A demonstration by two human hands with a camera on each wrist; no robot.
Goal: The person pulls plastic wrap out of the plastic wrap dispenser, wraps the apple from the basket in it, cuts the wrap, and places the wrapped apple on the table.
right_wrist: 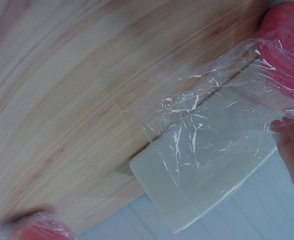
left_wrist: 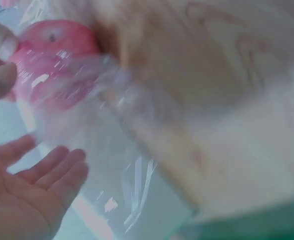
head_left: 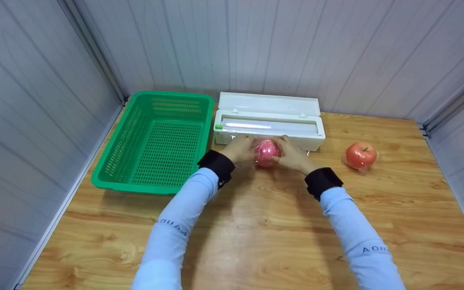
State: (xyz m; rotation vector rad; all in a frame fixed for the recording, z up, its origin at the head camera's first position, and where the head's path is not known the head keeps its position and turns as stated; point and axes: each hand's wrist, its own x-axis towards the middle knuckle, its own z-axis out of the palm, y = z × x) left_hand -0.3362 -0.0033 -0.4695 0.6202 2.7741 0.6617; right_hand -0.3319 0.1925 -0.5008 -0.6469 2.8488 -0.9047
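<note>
Head view: my right hand grips a film-draped red apple before the white box; my left hand, fingers loosely extended, lies beside that apple.

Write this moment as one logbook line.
left hand: open beside plastic wrap | right hand: holding pink apple | white box: lid open | green basket: left of box | red apple: right of box

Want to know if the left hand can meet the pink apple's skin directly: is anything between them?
Yes: loose clear film. In the left wrist view it covers part of the pink apple and spreads toward the left hand; nothing else shows between them.
</note>
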